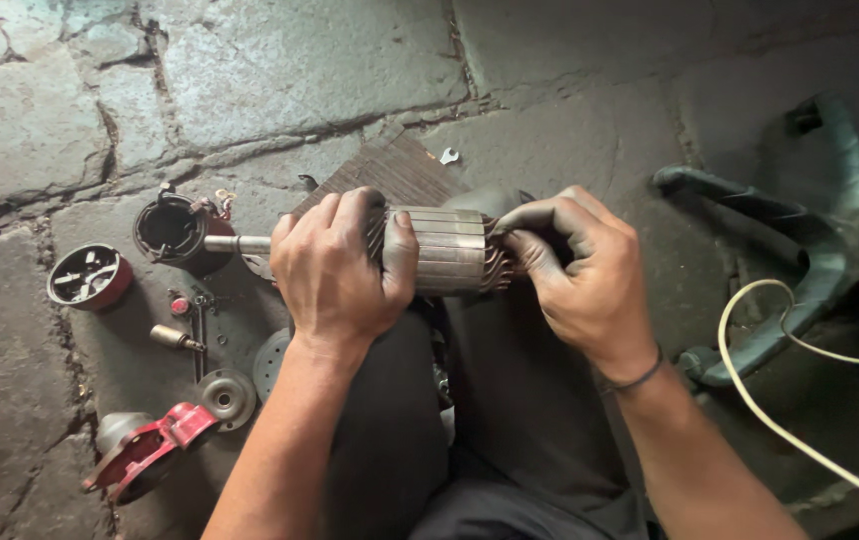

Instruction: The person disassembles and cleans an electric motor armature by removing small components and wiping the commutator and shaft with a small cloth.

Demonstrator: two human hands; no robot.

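Armature (447, 250) of an electric motor, a ribbed grey steel cylinder on a bare shaft, lies level across the middle of the frame above the person's dark-trousered knees. Left hand (335, 270) is clenched round its left part, thumb pressed on the laminations, with the shaft sticking out to the left. Right hand (580, 265), blackened with grease, grips the right end, fingers curled over the copper windings. Cracked stone floor (40, 130) fills the upper frame. At right lie a dark rubber sandal (800, 290) and a cream cable (800, 430). At left sit a black cylindrical housing (172, 232), a round red end cap (90, 277), a red bracket (145, 452) and a small brass-tipped pin (176, 338).
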